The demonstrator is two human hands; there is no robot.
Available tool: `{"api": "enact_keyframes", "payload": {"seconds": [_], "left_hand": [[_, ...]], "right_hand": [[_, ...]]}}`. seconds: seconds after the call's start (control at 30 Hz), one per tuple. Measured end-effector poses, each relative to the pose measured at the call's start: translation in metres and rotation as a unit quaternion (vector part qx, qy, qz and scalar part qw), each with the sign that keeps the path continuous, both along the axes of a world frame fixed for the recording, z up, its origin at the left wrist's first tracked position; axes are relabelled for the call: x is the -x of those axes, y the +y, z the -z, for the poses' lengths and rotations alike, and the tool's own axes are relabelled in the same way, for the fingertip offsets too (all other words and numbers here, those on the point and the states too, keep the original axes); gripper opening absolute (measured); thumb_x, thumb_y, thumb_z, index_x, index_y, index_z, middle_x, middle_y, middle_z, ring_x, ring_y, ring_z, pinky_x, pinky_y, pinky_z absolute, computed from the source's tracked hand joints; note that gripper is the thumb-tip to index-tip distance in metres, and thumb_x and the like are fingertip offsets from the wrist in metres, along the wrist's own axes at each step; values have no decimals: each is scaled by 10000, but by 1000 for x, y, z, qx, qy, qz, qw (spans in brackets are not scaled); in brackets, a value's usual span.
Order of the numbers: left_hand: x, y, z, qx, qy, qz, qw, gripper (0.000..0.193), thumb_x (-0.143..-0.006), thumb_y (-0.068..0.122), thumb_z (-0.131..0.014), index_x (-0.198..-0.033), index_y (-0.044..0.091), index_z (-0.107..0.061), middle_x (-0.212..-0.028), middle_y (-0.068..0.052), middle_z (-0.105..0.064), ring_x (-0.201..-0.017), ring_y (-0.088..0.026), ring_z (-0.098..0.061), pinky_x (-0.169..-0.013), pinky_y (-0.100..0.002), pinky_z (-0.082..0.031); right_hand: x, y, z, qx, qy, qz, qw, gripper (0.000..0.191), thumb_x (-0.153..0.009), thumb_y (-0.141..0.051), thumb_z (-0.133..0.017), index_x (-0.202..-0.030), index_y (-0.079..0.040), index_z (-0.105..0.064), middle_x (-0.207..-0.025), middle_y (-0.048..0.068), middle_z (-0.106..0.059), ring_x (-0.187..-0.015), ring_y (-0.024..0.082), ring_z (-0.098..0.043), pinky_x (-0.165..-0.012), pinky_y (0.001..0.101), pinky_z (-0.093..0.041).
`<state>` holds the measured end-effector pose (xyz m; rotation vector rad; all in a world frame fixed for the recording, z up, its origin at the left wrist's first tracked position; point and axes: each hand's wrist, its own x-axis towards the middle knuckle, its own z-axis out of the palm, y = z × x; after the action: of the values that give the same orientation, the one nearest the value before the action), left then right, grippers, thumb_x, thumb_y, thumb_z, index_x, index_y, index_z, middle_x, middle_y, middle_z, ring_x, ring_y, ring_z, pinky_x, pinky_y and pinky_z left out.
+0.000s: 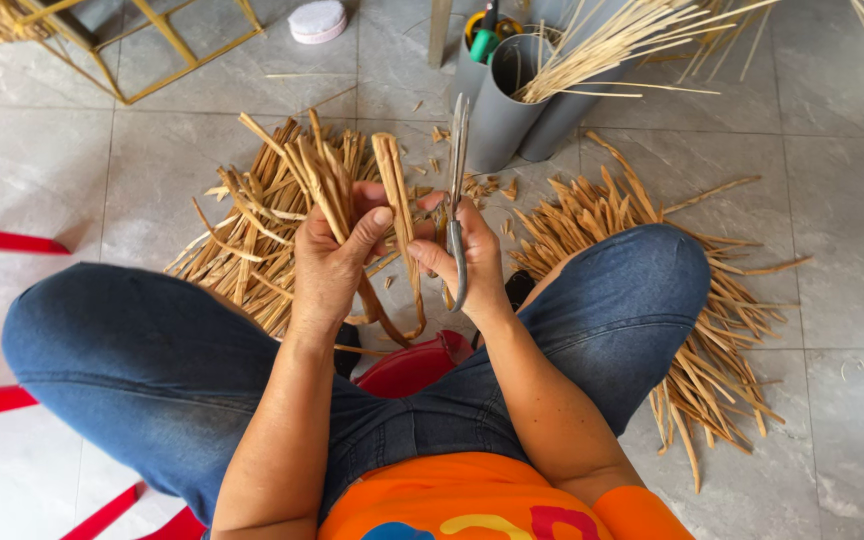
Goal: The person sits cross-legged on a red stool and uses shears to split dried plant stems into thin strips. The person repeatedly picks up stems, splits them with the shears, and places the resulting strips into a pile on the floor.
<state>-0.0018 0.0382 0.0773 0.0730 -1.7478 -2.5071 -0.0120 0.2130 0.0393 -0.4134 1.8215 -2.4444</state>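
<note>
Two hands met at frame centre, above the knees. The left hand (pixel 327 265) had its grip closed around a bundle of dry reed strips (pixel 317 170), fanned upward for trimming. The right hand (pixel 467 265) gripped shears (pixel 457 190) tight, blades up. Farther off, cut strips (pixel 642 260) littered the floor (pixel 832 200) below grey tubes (pixel 507 100).

A bunch of flat, tan, dried cane strips (pixel 312 175) is standing nearly upright, fanning out at the top, their lower ends hidden in a closed grip. One wider tan strip (pixel 395 205) is rising beside the bunch, its lower length curving down between the knees. A pair of grey metal scissors (pixel 457 190) is pointing upward, blades close together, just right of that strip.
</note>
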Motion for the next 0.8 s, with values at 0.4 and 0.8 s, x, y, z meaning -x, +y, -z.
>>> {"api": "enact_keyframes", "payload": {"seconds": [0.4, 0.8], "left_hand": [[-3, -6, 0, 3, 13, -40, 999, 189, -942, 111, -783, -1102, 57, -699, -931, 7, -724, -780, -55, -660, -660, -202, -541], [-5, 6, 7, 40, 20, -7, 999, 175, -933, 107, -793, -1071, 49, -703, -882, 6, -705, -747, -59, -623, -639, -216, -528]], "right_hand": [[-8, -6, -17, -209, 121, 62, 968, 680, -874, -312, -859, -1428, -78, -542, -1196, 46, -685, -1051, 144, -636, -945, 321, -565], [-9, 0, -21, -277, 135, 66, 949, 785, -796, -402, -899, -1410, -51, -559, -1105, 49, -660, -989, 159, -618, -879, 321, -539]]}}
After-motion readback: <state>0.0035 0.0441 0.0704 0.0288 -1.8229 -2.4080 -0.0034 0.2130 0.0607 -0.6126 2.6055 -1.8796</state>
